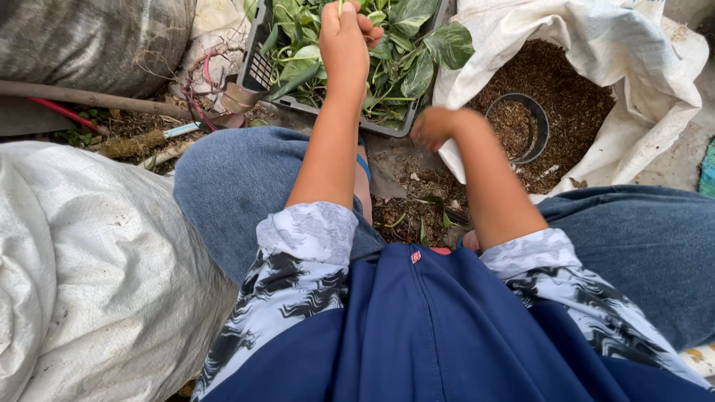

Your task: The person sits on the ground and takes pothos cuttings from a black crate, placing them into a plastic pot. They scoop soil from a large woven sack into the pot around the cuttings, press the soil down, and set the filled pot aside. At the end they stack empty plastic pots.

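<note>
My left hand [346, 39] reaches into a grey plastic crate [258, 65] of green and white variegated leafy cuttings [417, 52]; its fingers are closed around thin green stems at the top of the view. My right hand [434, 126] is a loose fist just in front of the crate's near edge, beside the folded rim of a white woven sack [521, 30]. Whether the right hand holds anything is hidden. I sit with knees apart in blue jeans and a blue apron.
The white sack holds brown mulch [573, 104] with a round black pot [521, 126] sunk in it. A large white sack [89, 275] lies at the left, a grey one [97, 41] at the top left. Soil, loose leaves and a red hose [67, 113] cover the ground.
</note>
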Tool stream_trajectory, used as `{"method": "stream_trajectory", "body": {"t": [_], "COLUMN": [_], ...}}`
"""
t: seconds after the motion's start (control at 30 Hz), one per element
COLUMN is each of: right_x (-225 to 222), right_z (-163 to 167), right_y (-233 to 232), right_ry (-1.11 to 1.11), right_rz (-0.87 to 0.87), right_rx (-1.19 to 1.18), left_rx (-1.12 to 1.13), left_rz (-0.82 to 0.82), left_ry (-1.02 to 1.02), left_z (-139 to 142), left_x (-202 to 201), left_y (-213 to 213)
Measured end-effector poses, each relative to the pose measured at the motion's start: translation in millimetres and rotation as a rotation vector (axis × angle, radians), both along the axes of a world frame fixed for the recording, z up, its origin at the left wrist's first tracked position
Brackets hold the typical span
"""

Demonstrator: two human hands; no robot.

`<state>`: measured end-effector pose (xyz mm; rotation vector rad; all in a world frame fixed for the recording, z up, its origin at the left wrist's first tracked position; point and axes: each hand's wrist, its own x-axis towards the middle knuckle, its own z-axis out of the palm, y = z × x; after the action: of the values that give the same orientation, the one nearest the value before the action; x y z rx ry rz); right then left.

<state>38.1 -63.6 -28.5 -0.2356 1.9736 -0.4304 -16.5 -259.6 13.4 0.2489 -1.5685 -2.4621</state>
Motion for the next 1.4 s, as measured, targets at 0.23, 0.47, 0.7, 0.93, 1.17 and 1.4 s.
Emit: {"method": "stream_trajectory", "body": {"t": [0.23,0.47,0.7,0.93,1.17,1.4], "right_x": [46,27,33,35,30,-45], "right_z": [-75,-75,-76,-93,-98,21], "right_y": [-42,-41,-38,-39,-23,44], "right_ry": [0.505,0.436,0.54,0.603,0.557,0.043], "right_rz": [0.033,0.083,-0.013,-0.12,-0.241,-0.442], "right_rx": [0.316,0.267,0.16,0.299,0.158,-0.115], "left_rx": [-0.144,-0.111,-0.106,-0.027,-0.015,0.031], "left_rz": [-0.04,-0.096,-0.081,-0.057,-0.057,-0.085], "left_ry": [0.009,0.034,-0.033,-0.003,-0.024,0.005], "left_z": [51,71,71,68,62,61], "left_x": [-10,-30,-36,-42,-38,-33], "left_y": [-24,-60,-59,-72,-69,-60]}}
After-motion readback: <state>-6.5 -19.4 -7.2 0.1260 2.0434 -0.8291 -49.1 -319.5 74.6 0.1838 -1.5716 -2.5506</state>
